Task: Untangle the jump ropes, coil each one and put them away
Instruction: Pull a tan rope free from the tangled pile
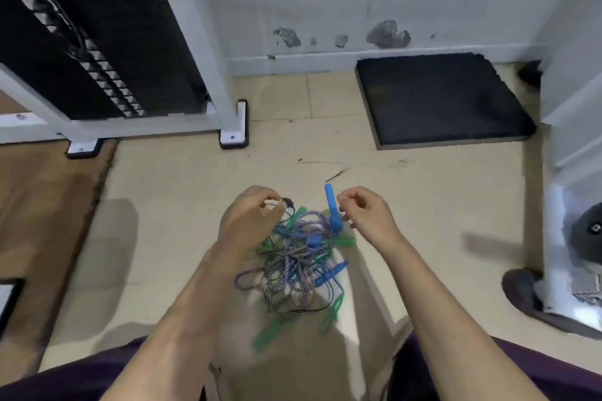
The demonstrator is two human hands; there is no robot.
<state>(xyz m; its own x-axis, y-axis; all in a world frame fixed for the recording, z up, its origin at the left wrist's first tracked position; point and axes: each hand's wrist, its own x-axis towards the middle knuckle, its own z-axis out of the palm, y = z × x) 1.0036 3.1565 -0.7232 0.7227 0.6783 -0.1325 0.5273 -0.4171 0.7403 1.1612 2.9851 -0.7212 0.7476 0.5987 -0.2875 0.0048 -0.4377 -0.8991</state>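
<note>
A: Where is the tangle (pixel 298 257)?

B: Hanging over the floor (pixel 182 192) between both hands, its bulk at six o'clock from them.

A: The grips?

B: The left hand (pixel 252 221) pinches a dark cord end at the knot's eleven o'clock. The right hand (pixel 366 213) sits at two o'clock, fingers curled narrow; I cannot tell if it holds a strand.

A: Nearest handle?

B: The blue handle (pixel 333 209), upright, long axis twelve-to-six, just beside the right fingers. That hand is nearer.

My forearms (pixel 182 312) are bare, no sleeves, watch or rings showing. Dark purple trousers (pixel 537 368) cover both my knees.
</note>
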